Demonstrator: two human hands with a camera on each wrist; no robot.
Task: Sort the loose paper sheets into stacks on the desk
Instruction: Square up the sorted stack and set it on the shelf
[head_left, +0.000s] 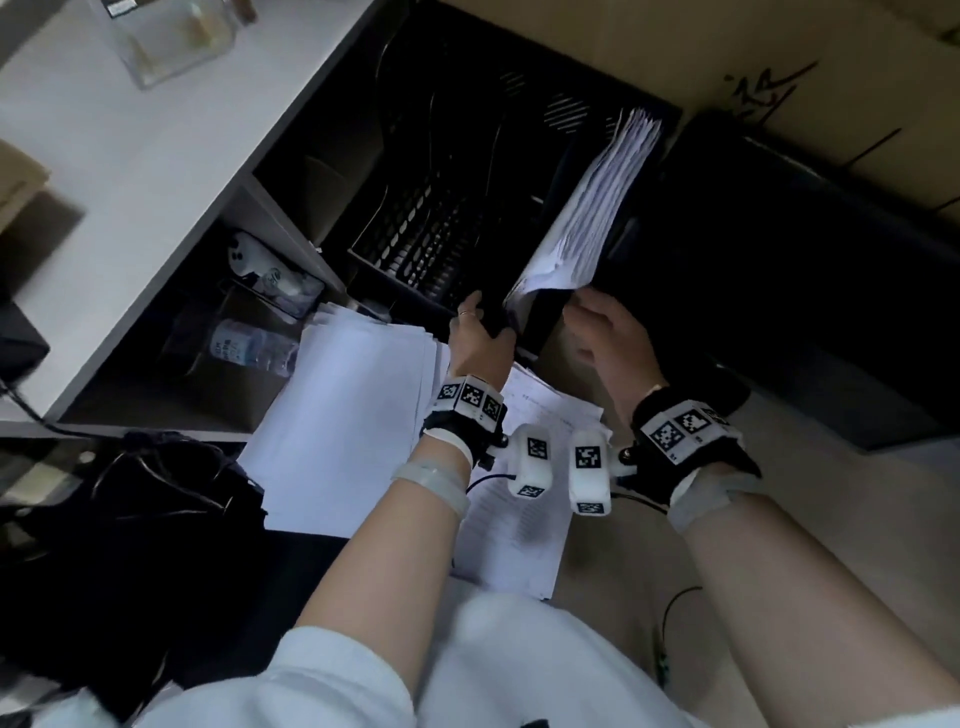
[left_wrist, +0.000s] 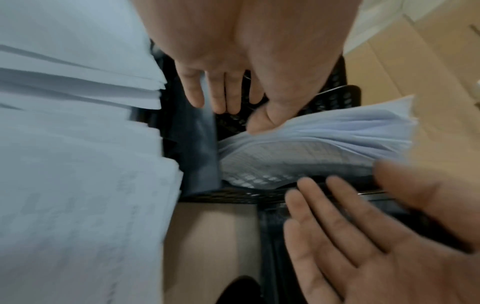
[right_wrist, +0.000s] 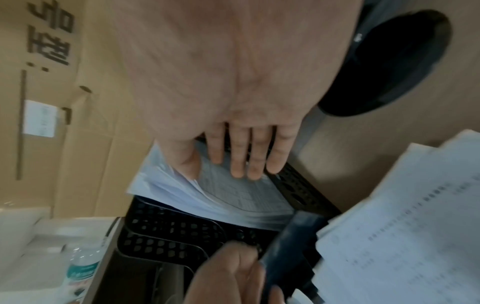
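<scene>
Where the head view looks down past a white sleeve, two forearms are seen reaching toward a black perforated file rack set on the floor beside a white desk. Nearest the body, a printed stack of sheets lies flat on the floor under the wrists, and a blank-faced stack is spread just beside it, to the left. A dark bundle of bags and cables is heaped further left.

The left hand is closed on the near edge of a dark rack divider, thumb on one side and fingers on the other, as the right wrist view shows. The right hand is laid against the near end of a sheaf of papers standing tilted in the rack's rightmost slot; its fingers lie almost straight on the printed face while the thumb presses the sheaf's other side. Whether the sheaf is actually pinched cannot be told.

In the open shelf under the desk, a water bottle is seen lying on its side. Beyond the rack, a cardboard box with black printing is placed against the far side, and a clear container stands on the desk top.
</scene>
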